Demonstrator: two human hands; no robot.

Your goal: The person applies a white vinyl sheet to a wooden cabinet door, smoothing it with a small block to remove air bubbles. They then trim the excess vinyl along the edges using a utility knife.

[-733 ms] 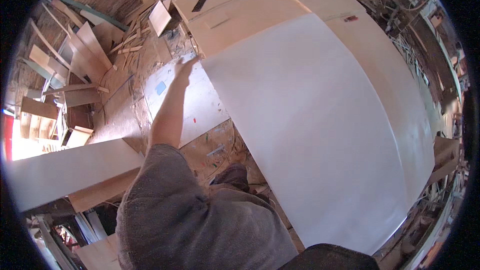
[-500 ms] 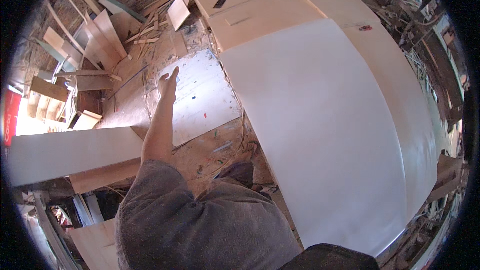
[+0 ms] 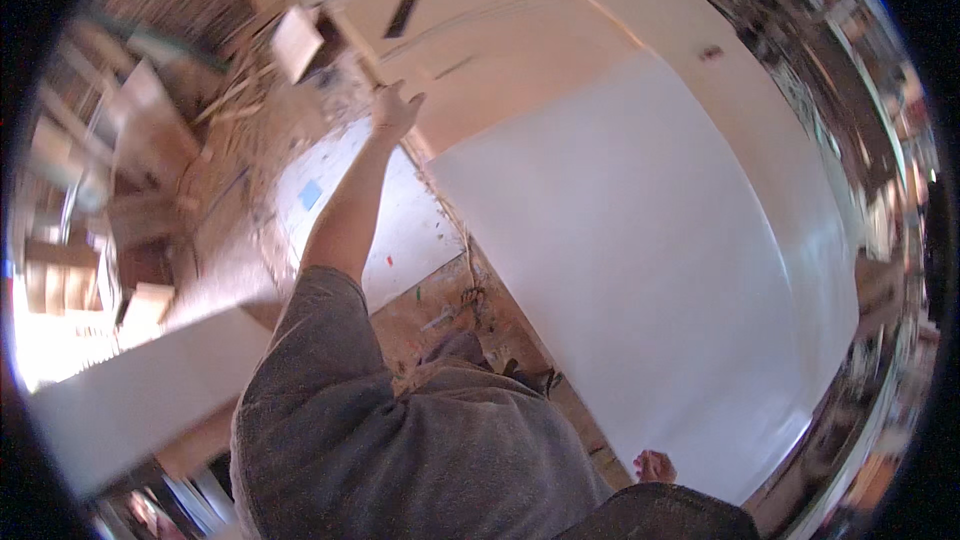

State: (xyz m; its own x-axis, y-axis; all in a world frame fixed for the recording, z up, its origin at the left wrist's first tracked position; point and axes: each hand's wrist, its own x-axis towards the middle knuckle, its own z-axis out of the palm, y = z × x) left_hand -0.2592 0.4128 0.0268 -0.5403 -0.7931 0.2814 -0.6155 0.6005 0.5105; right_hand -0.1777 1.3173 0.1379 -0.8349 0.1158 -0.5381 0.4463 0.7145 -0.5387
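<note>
My left hand (image 3: 396, 111) reaches forward to the left edge of the large table. Its fingers are apart and nothing shows in them; whether it touches the edge I cannot tell. My right hand (image 3: 655, 466) shows only in part, low over the near end of a big white sheet (image 3: 620, 260). Its fingers look curled, and anything inside them is hidden. That smooth sheet covers much of the tan board tabletop (image 3: 530, 50). A dark flat strip (image 3: 401, 17) lies on the bare far part of the tabletop.
A paint-specked white board (image 3: 400, 230) lies on the floor left of the table, with a blue piece (image 3: 310, 195) on it. Wood offcuts (image 3: 150, 130) lean at the left. A long pale panel (image 3: 170, 390) stands at lower left. Clutter (image 3: 850, 90) lines the right.
My left hand has moved from above the floor board to the table's left edge. My right hand has come into sight at the sheet's near end. The view has turned.
</note>
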